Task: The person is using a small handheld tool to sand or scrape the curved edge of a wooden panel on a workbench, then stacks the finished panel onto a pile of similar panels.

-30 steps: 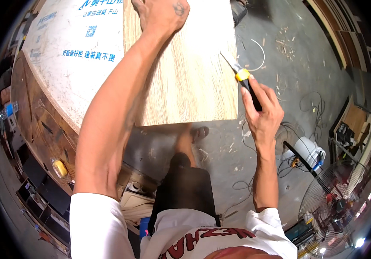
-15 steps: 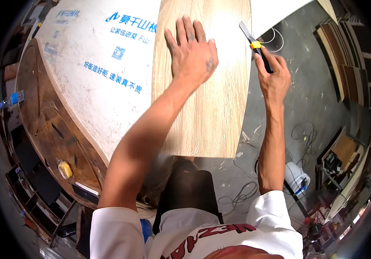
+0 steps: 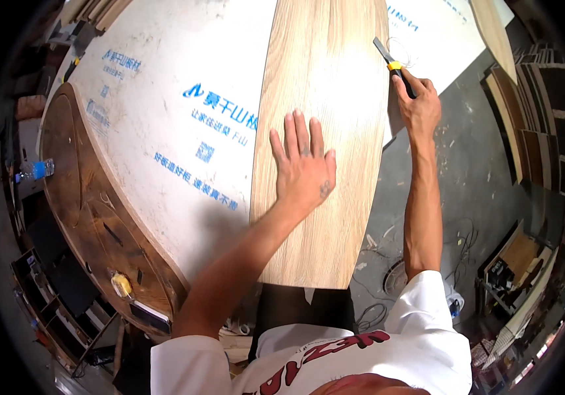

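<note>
A long wood-grain board (image 3: 322, 240) lies lengthwise before me, its near end above my lap. My left hand (image 3: 303, 168) rests flat on the board's face with the fingers spread. At the board's right edge, my right hand (image 3: 418, 105) is wrapped around the handle of a utility knife (image 3: 396, 66), which is black with a yellow collar. The knife's blade points up and to the left, over the board close to its right edge. Whether the blade touches the edge I cannot tell.
Under the board is a large white printed sheet (image 3: 164, 79). To the left, a brown wooden table (image 3: 91, 217) bears a yellow tape roll (image 3: 122, 285), a phone (image 3: 150, 316) and a water bottle (image 3: 34, 170). Stacked panels (image 3: 539, 131) stand at the right; cables (image 3: 372, 317) lie on the floor.
The view has shifted, so the board's near end shows lower. My left hand is farther down the board, nearer to me. My right hand stays by the right edge with the knife.
</note>
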`<state>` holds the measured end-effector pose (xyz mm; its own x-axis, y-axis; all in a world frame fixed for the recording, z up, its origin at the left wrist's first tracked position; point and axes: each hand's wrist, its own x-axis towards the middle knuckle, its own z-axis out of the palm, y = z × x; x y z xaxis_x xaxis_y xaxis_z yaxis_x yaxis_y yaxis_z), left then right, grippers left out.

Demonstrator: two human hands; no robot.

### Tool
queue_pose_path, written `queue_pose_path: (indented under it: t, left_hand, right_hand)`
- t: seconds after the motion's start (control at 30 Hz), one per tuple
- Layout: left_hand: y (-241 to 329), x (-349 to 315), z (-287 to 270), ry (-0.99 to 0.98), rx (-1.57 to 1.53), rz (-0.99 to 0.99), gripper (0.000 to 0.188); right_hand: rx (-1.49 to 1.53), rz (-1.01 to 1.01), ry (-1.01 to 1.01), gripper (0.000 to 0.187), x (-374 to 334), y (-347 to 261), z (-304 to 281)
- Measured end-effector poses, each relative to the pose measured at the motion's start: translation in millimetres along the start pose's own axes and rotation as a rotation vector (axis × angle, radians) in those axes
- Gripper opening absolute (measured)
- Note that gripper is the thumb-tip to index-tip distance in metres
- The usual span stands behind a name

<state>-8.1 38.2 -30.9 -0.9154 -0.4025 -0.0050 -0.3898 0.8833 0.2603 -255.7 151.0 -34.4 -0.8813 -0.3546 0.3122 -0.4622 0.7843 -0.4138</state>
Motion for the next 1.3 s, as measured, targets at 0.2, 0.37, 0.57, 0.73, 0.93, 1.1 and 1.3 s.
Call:
queue_pose_path:
  t: [0.2,0.37,0.57,0.73,0.93,1.1,1.3]
  left_hand:
    - [2.7,7.9,-4.7,-0.055,-0.059,-0.024,0.074]
    - [3.8,13.5,-9.9,-0.114,-0.075,-0.063,0.075]
    - [-4.9,-10.3,3.7,-0.107,-0.075,-0.089,0.073]
    - [-10.0,-29.5,14.4,-0.088,0.075,-0.052,0.074]
    - [-11.7,-35.7,10.0,-0.197,0.021,-0.141,0.084]
    - [-13.4,-29.6,7.5,-0.204,0.026,-0.144,0.087]
    - [-9.1,98.3,-20.4,-0.107,0.086,-0.255,0.071]
  right_hand:
    - [-0.026,-0.058,-0.085,0.038,91.4,7.3,16.9]
    - [-0.033,-0.192,-0.084,0.036,154.4,29.8,37.3]
    - [0.081,-0.434,-0.118,0.034,190.8,41.7,39.2]
    - [0.169,-0.397,-0.21,0.035,193.2,47.4,42.5]
    - [0.347,-0.111,-0.404,0.036,200.8,47.2,28.5]
    - [0.57,0.409,-0.638,0.036,209.1,54.8,11.8]
    - [0.361,-0.001,-0.41,0.036,173.1,38.6,7.9]
